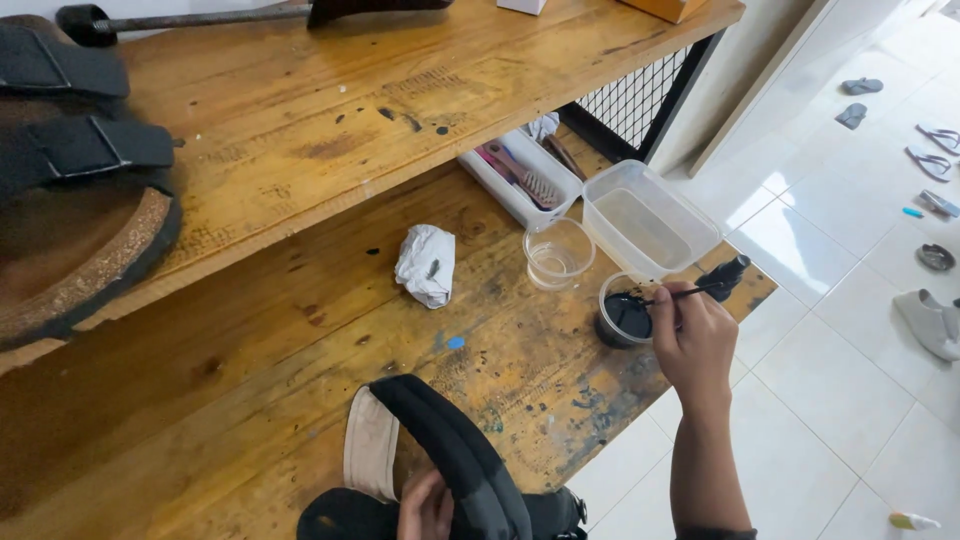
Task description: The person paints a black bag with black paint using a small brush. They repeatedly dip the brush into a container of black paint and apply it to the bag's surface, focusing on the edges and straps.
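Two hands at work, well apart, each closed on something.

I see my right hand (693, 340) pinching a thin brush (668, 295) dipped in the black-filled cup (624, 318) just left of it; my left hand (424, 505) grips a black sandal (455, 460), with a clear cup (558, 252) and clear tub (647, 220) beyond.

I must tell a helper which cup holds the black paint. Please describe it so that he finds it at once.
Look at the lower wooden bench, near its right edge. The small cup of black paint stands beside the right hand; the clear cup next to it holds no black.
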